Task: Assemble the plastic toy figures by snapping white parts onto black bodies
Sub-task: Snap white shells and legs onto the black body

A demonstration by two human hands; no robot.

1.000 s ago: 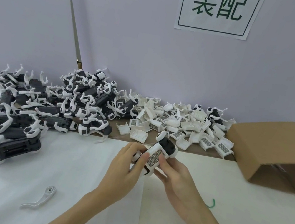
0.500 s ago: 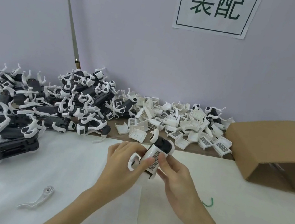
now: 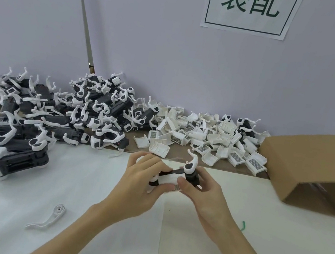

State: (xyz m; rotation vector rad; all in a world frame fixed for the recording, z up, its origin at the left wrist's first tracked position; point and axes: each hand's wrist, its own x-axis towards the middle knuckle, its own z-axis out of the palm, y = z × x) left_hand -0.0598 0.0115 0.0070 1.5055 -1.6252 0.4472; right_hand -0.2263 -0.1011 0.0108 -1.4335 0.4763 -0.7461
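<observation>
A black-and-white toy figure [image 3: 178, 174] is held above the white table sheet between both hands. My left hand [image 3: 141, 184] grips its left end, fingers curled over the top. My right hand [image 3: 206, 196] pinches the right end near the black body, where a white curved arm [image 3: 191, 163] sticks up. A white panel with a barcode-like grille shows between my thumbs. A loose white arm part [image 3: 49, 219] lies on the sheet at the lower left.
A heap of assembled black-and-white figures [image 3: 57, 117] fills the back left. Loose white shell parts [image 3: 208, 140] are piled at the back centre. An open cardboard box [image 3: 315, 167] lies on its side at the right. A small green twist [image 3: 242, 225] lies by my right wrist.
The figure has been turned in my hands: the barcode panel faced up before, now the black side strip and the white arm point upward. Both hands keep hold.
</observation>
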